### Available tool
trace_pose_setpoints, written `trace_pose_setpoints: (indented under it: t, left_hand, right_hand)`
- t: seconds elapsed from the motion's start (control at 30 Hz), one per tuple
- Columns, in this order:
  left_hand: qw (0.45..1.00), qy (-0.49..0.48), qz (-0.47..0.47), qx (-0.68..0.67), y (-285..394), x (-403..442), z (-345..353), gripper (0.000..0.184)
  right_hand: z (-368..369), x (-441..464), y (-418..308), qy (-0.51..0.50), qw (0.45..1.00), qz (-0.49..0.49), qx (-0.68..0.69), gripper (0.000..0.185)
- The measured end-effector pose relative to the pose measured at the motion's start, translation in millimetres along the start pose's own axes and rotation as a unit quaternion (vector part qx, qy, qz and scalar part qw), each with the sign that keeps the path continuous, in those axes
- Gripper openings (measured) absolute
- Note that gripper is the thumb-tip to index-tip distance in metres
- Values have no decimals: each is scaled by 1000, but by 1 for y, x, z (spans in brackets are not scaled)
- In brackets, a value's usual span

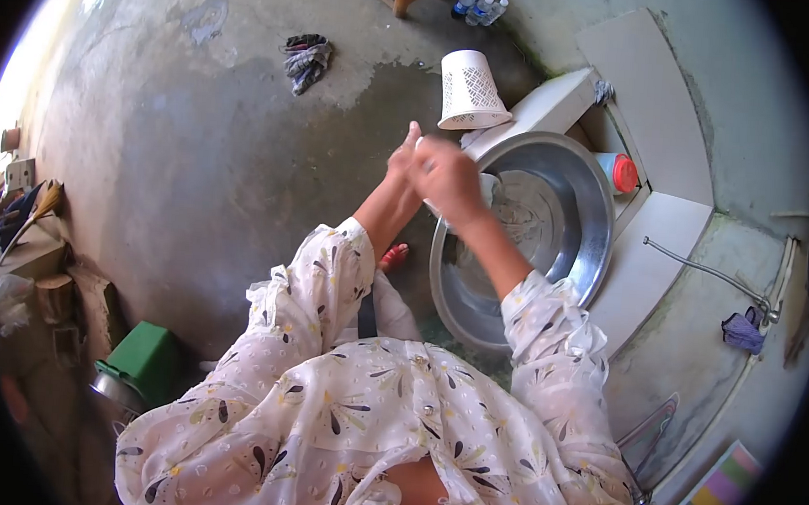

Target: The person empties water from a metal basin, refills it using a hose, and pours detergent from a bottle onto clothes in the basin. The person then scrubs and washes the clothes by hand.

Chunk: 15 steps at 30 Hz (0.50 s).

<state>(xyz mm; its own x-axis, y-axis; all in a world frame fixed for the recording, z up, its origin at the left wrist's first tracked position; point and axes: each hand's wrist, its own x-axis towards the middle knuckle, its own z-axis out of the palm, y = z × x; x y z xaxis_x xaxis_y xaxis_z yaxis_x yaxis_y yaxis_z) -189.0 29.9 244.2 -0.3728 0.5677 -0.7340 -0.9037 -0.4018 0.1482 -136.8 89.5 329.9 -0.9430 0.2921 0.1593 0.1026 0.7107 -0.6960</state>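
My left hand [402,161] is raised at the near-left side of a large steel basin [600,217], its thumb pointing up and its fingers mostly hidden. Right against it, my right hand [449,182] is curled closed and smeared by motion. Bits of something white [432,208] show at the hands; its kind is too blurred and covered to make out. The basin holds a little cloudy water [521,213], and a pale, soft-looking piece [490,189] shows at its left side, partly behind my right hand.
Beyond the basin, a white perforated basket [472,91] stands upside down. A red-lidded container [623,173] sits on the right by white boards [655,101]. A crumpled rag [306,63] lies on the wet floor. Water bottles [479,8], a tap hose [706,268] and a green container [147,362] are around.
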Motion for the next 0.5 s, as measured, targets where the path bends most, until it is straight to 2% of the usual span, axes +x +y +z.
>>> trace_pose_setpoints:
  t: [0.1, 0.13, 0.17, 0.2, 0.27, 0.3, 0.33, 0.47, 0.5]
  left_hand:
    - [1000, -12, 17, 23, -22, -17, 17, 23]
    - [999, -17, 24, 33, -24, -22, 24, 22]
    - [997, -30, -1, 70, -21, -34, 34, 23]
    - [999, -28, 15, 40, -19, -30, 33, 24]
    - [998, -25, 47, -30, -15, -16, 29, 27]
    - [993, -80, 58, -71, -12, -25, 19, 27]
    - [994, -80, 49, -60, -12, -25, 17, 25]
    - [996, -81, 13, -18, -17, -17, 4, 20]
    - [994, -79, -1, 72, -18, -27, 13, 20]
  right_hand:
    - [17, 9, 24, 42, 991, 65, -106, 32]
    - [12, 19, 47, 62, 985, 117, -109, 37]
    - [10, 26, 54, 42, 980, 145, -132, 36]
    - [9, 32, 59, 22, 973, 169, -158, 35]
    - [11, 28, 34, 48, 990, 91, -93, 36]
    - [13, 21, -2, 47, 988, 87, -120, 27]
    - [16, 16, -7, 45, 993, 34, -108, 36]
    - [27, 25, 35, 119, 989, 62, -69, 43]
    - [18, 34, 59, 68, 975, 82, -197, 42]
